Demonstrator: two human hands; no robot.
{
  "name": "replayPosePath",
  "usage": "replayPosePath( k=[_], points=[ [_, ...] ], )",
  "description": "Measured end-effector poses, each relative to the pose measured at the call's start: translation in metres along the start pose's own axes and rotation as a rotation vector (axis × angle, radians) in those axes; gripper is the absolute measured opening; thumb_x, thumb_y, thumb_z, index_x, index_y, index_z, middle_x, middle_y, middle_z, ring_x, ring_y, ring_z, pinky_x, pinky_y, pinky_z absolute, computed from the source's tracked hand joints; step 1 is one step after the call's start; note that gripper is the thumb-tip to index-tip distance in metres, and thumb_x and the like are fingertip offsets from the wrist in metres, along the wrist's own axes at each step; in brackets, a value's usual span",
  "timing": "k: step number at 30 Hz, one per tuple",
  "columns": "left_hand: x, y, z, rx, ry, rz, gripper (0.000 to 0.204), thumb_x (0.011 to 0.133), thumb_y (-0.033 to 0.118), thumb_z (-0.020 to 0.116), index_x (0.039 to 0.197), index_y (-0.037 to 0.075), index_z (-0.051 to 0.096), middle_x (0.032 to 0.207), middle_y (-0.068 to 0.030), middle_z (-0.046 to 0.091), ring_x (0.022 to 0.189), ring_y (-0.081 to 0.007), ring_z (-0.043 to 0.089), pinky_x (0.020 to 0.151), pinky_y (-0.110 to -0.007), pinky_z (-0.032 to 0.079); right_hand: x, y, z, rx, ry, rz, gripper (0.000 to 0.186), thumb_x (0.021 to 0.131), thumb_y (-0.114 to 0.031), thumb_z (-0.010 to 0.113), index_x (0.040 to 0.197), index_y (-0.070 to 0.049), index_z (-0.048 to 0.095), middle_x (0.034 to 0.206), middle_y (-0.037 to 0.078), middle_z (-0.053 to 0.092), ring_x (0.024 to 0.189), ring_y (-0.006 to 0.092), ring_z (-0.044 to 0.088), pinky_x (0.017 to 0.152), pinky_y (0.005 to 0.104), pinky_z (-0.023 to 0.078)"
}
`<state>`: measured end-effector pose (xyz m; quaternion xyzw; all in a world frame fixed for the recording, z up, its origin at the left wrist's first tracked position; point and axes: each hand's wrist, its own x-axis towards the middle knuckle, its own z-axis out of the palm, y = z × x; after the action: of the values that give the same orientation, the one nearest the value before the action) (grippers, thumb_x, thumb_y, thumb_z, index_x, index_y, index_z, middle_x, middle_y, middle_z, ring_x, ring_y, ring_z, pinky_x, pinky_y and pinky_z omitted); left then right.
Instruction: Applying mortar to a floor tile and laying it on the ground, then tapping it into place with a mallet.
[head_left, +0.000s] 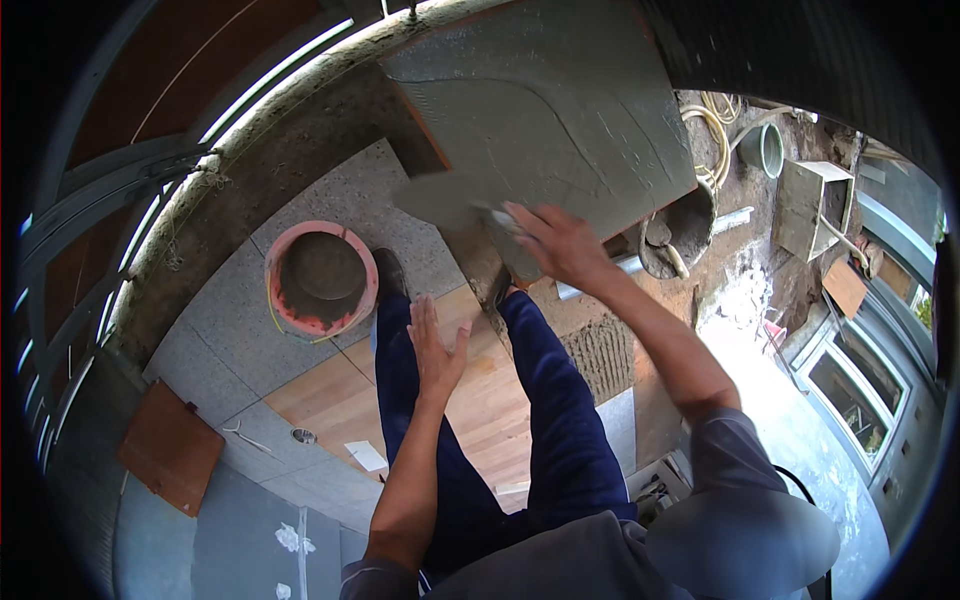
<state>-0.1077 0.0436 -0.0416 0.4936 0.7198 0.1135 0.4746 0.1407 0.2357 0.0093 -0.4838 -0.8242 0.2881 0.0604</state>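
My right hand (565,245) grips a trowel (440,198) by its handle, and the broad blade is smeared by motion. The blade hovers beside the lower left corner of a large slab (560,100), whose top is coated in smooth wet grey mortar with a few ridges. Reddish edges show along its sides. My left hand (435,355) hangs over my left leg with fingers stretched and thumb apart, holding nothing. A pink-red bucket (335,229) of grey mortar stands on the floor tiles by my left foot.
Speckled grey tiles (225,305) and wood-look tiles (480,395) cover the floor. A patch of combed mortar (603,358) lies right of my legs. Farther right are a dark bucket (690,225), a coiled hose (712,140), a green bucket (770,150) and a metal box (800,205). A brown board (172,447) lies left.
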Motion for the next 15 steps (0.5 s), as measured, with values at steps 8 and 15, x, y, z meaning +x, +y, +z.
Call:
replayPosePath(
  k=[8,15],
  points=[
    [0.011,0.045,0.084,0.093,-0.001,0.01,0.087,0.098,0.049,0.063,0.161,0.003,0.025,0.167,-0.0249,0.024,0.157,-0.0412,0.016,0.125,-0.059,0.012,-0.118,0.214,-0.106,-0.386,-0.211,-0.208,0.055,0.085,-0.009,0.067,0.139,-0.009,0.056,0.098,0.009,0.06,0.093,0.0254,0.063,0.08,0.0397,0.055],
    [0.015,0.068,0.118,0.149,0.011,-0.015,0.087,0.098,0.049,0.064,0.161,0.003,0.025,0.166,-0.0262,0.026,0.156,-0.0422,0.017,0.125,-0.06,0.012,-0.028,0.298,-0.146,-0.466,-0.112,-0.254,0.051,0.09,-0.012,0.067,0.14,-0.01,0.056,0.097,0.008,0.058,0.09,0.0244,0.062,0.079,0.0392,0.055]
  ],
)
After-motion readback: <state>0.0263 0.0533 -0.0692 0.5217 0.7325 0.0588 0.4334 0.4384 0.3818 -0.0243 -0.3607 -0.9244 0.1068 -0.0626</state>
